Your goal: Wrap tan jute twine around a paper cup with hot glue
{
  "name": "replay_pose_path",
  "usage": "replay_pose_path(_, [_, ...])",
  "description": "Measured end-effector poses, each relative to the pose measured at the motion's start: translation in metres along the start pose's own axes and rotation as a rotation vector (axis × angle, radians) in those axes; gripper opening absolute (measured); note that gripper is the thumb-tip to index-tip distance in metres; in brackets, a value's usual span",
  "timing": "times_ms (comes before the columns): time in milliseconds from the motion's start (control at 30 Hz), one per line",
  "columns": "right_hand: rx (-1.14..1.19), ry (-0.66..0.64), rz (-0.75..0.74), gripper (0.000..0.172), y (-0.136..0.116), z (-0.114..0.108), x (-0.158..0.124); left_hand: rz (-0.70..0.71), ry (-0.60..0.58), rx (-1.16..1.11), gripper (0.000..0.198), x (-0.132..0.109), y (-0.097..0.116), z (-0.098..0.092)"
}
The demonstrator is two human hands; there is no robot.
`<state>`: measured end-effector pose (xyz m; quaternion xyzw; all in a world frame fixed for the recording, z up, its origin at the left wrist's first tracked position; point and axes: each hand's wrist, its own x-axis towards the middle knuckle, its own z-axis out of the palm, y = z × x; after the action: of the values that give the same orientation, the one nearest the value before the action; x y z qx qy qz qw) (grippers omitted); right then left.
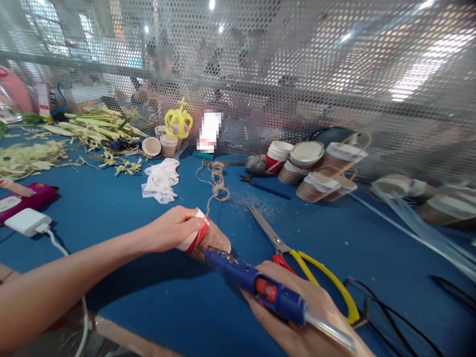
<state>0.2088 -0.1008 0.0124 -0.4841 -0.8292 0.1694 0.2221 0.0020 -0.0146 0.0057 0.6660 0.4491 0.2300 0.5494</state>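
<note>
"Red-and-white paper cup (207,241), part-wrapped in brown twine (219,238): where was it?"

"Over the blue tabletop (106,198), left hand (183,227) clasping its bare end; right hand (318,303) gripped a blue plastic glue gun (239,274), tip beside the winding."

"How was that best done?"

"Thin glue, I judged, twine taut, fingertips clear."

"Other containers?"

"White-topped twine-wrapped cups (316,186) stood rightward; contents I couldn't tell."

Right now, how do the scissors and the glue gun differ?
The scissors lie on the table; the glue gun is in the right hand. The scissors have yellow-and-red handles, while the glue gun's body is mostly blue. Both point toward the picture's upper left.
</note>
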Motion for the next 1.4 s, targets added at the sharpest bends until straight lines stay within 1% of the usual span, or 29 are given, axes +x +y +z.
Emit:
replay_pose_path(100, [0.016, -0.011, 0.008, 0.013, 0.0, -0.001, 0.001, -0.002, 0.0, 0.004, 0.031, 0.0, 0.0, 0.0])
replay_pose_path(267, [-0.014, 0.058, 0.012, 0.014, 0.001, -0.002, 0.002, -0.008, -0.011, -0.016, 0.031, 0.001, 0.001, 0.0])
replay_pose_path(433, [-0.045, -0.01, -0.029, 0.015, 0.001, 0.001, -0.001, -0.033, 0.012, -0.064, 0.029, 0.002, 0.001, 0.0])
replay_pose_path(533, [-0.037, 0.02, -0.016, 0.015, 0.002, 0.001, -0.001, -0.03, 0.014, -0.061, 0.03, 0.002, 0.0, 0.001])
replay_pose_path(633, [-0.024, 0.072, 0.0, 0.014, 0.002, -0.001, 0.001, -0.012, -0.008, -0.072, 0.031, 0.002, 0.001, 0.0])
replay_pose_path(767, [-0.016, 0.05, 0.011, 0.016, 0.0, -0.005, 0.005, 0.0, -0.044, -0.098, 0.032, 0.0, 0.001, 0.0])
replay_pose_path(900, [-0.014, 0.049, 0.018, 0.019, -0.001, -0.006, 0.008, -0.01, -0.041, -0.083, 0.034, -0.001, 0.002, 0.0])
replay_pose_path(1067, [-0.025, 0.097, 0.052, 0.015, -0.002, -0.008, 0.01, 0.064, -0.11, -0.13, 0.034, 0.0, 0.0, -0.001])
replay_pose_path(1133, [-0.025, 0.09, 0.051, 0.016, -0.001, -0.006, 0.009, 0.06, -0.086, -0.106, 0.033, 0.001, 0.0, -0.001])
replay_pose_path(1200, [-0.02, 0.075, 0.028, 0.017, 0.0, -0.003, 0.006, 0.02, -0.027, -0.068, 0.032, 0.0, -0.001, -0.001])
replay_pose_path(1267, [-0.011, 0.076, -0.001, 0.016, 0.002, 0.0, 0.004, -0.005, 0.005, -0.064, 0.029, 0.0, -0.002, 0.0])
replay_pose_path(1333, [-0.01, 0.084, -0.013, 0.014, 0.003, 0.002, 0.003, -0.003, -0.001, -0.082, 0.028, 0.0, -0.001, 0.0])
replay_pose_path(1400, [-0.021, 0.097, 0.007, 0.013, 0.004, 0.0, 0.004, 0.014, -0.035, -0.103, 0.029, 0.0, 0.0, 0.0])
